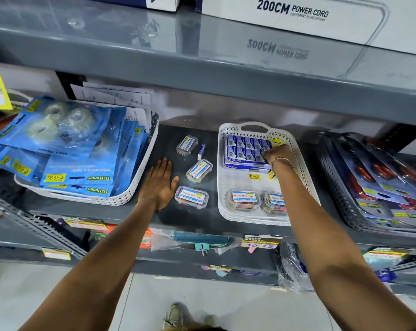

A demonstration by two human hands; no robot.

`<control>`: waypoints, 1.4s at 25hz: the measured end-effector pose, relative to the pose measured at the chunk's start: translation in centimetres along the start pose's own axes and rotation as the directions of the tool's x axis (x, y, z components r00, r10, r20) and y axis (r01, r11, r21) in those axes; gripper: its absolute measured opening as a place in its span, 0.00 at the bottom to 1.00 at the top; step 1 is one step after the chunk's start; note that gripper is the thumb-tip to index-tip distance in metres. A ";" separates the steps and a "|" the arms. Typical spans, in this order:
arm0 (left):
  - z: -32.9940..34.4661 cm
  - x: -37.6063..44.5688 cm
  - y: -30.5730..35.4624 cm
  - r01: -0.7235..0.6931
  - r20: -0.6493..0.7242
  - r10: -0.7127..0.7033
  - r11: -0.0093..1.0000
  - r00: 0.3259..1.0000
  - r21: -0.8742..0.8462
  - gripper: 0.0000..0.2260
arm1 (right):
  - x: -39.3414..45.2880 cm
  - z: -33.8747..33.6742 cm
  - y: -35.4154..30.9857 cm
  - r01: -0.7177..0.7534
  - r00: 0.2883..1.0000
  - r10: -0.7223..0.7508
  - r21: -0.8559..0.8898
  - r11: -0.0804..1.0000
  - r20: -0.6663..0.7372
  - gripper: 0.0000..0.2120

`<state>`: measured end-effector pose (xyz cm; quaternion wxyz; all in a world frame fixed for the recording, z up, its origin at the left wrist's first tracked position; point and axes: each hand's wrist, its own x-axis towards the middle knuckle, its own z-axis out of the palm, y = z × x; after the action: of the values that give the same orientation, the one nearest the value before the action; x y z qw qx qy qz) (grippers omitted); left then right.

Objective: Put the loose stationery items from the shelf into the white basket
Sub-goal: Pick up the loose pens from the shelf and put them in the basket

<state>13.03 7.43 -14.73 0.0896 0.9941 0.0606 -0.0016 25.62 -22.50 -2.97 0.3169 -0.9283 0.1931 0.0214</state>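
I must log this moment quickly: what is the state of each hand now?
Left hand: open, flat on the dark grey shelf, holding nothing.
Right hand: curled inside the white perforated plastic basket; whether it grips something cannot be told.

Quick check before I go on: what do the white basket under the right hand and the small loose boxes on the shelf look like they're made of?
White basket: looks like moulded plastic, matte, with a perforated lattice wall and a cut-out handle. Small boxes: clear, glossy, probably thin rigid plastic; the contents show through and light glints off the lids, each with a paper label. Shelf: dark and smooth, possibly painted metal.
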 end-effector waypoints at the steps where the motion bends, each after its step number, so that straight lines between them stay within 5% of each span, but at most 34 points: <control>1: 0.0 0.0 0.0 0.001 0.000 -0.001 1.000 1.000 -0.001 0.28 | -0.2 0.2 0.0 -0.001 1.000 0.000 -0.017 1.000 -0.027 0.17; 7: -0.3 -0.1 0.2 -0.005 -0.022 0.005 0.999 1.000 -0.036 0.28 | -0.9 1.0 -2.3 0.155 0.976 -0.166 -0.086 0.984 -0.139 0.16; 12: -0.5 -0.3 0.3 -0.007 -0.021 0.006 0.999 1.000 -0.043 0.28 | -3.5 5.7 -9.4 0.516 0.856 -0.515 -0.147 0.844 0.048 0.18; 22: -0.7 -0.4 0.3 0.002 -0.014 -0.001 1.000 1.000 0.019 0.30 | -5.9 12.9 -11.1 0.525 0.851 -0.494 -0.330 0.784 0.179 0.20; 26: -0.7 -0.4 0.3 0.001 -0.017 0.000 1.000 1.000 0.008 0.30 | -5.7 11.8 -11.1 0.492 0.870 -0.471 -0.200 0.848 0.145 0.20; 32: -0.8 -0.6 0.3 -0.008 -0.009 0.007 0.999 1.000 -0.049 0.30 | -5.1 6.5 -7.5 0.403 0.862 -0.467 0.292 0.867 0.198 0.02; 35: -0.8 -0.5 0.3 0.000 0.002 0.000 0.999 1.000 -0.036 0.30 | -5.2 4.8 -4.7 0.378 0.873 -0.454 0.339 0.862 0.179 0.04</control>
<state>12.57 7.27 -13.87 0.1078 0.9923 0.0604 -0.0016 22.95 -14.42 -3.18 0.4698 -0.8802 -0.0544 0.0412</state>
